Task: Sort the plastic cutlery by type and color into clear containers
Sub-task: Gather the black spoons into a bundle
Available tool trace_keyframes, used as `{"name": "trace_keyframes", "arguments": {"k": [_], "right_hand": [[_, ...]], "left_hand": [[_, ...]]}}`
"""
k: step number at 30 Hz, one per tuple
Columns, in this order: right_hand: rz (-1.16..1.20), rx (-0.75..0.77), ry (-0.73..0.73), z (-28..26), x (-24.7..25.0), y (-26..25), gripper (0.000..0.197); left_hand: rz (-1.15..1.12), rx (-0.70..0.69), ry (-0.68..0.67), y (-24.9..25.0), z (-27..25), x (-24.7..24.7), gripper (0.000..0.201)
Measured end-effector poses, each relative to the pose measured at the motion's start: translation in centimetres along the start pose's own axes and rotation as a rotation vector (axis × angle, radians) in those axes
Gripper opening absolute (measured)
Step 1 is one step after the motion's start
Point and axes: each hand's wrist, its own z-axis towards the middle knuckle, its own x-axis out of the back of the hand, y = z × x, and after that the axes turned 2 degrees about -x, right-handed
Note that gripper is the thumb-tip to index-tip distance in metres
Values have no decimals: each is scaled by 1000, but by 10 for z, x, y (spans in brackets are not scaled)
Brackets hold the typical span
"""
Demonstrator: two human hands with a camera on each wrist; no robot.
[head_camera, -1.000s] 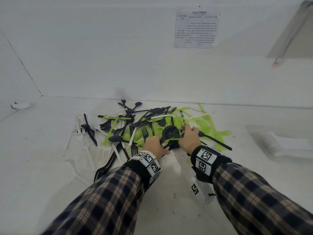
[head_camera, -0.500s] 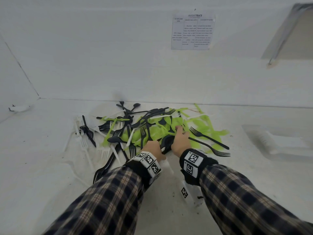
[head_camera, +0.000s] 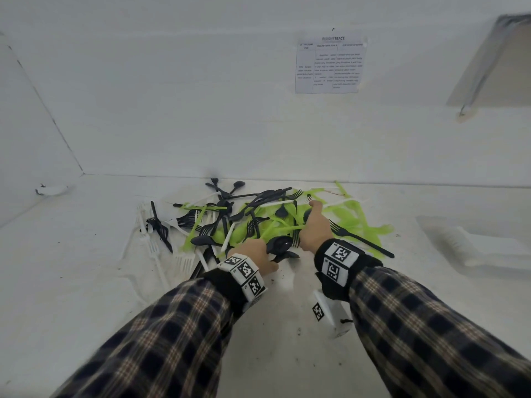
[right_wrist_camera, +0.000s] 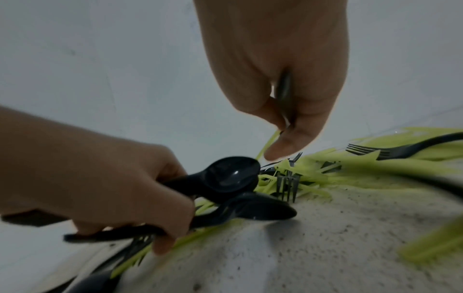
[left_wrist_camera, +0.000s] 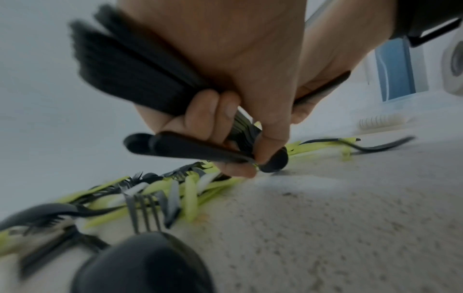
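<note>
A tangled pile of black, green and white plastic cutlery (head_camera: pixel 253 219) lies on the white surface. My left hand (head_camera: pixel 257 255) sits at the pile's near edge and grips a bundle of black spoons (head_camera: pixel 280 245), their bowls (right_wrist_camera: pixel 233 176) pointing right and their handles (left_wrist_camera: pixel 125 69) fanned out behind the palm. My right hand (head_camera: pixel 314 225) reaches further into the green pieces and pinches a thin black utensil (right_wrist_camera: pixel 284 89) between thumb and fingers; its type is hidden. A clear container (head_camera: pixel 474 245) holding white cutlery stands at the right.
White forks (head_camera: pixel 149 239) lie scattered at the pile's left. A long black fork (head_camera: pixel 359 237) lies over green pieces just right of my right hand. White walls close off the back and left; a paper sheet (head_camera: pixel 330 64) hangs on the back wall.
My right hand has left the spoon bundle and moved away from me into the green part of the pile, closing on a black piece. The left hand has stayed put with its spoons.
</note>
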Motion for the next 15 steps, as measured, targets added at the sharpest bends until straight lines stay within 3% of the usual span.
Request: {"name": "trace_keyframes", "arguments": {"k": [5,8,12,15], "right_hand": [[-75,-22,11,4,4,4,53],[-254,-7,-35,2,7,4,40],[-268,-25,-97,0,6,6,35],[-173,-56,-107,-3,6,7,18]], "left_hand": [[34,-22,-50,-11,-6,18,30],[8,-34,-98,-18,-6,27,32],[-282,66,-198,-20,-8,35,21],[-504,160,-263,-18,-8,37,16]]}}
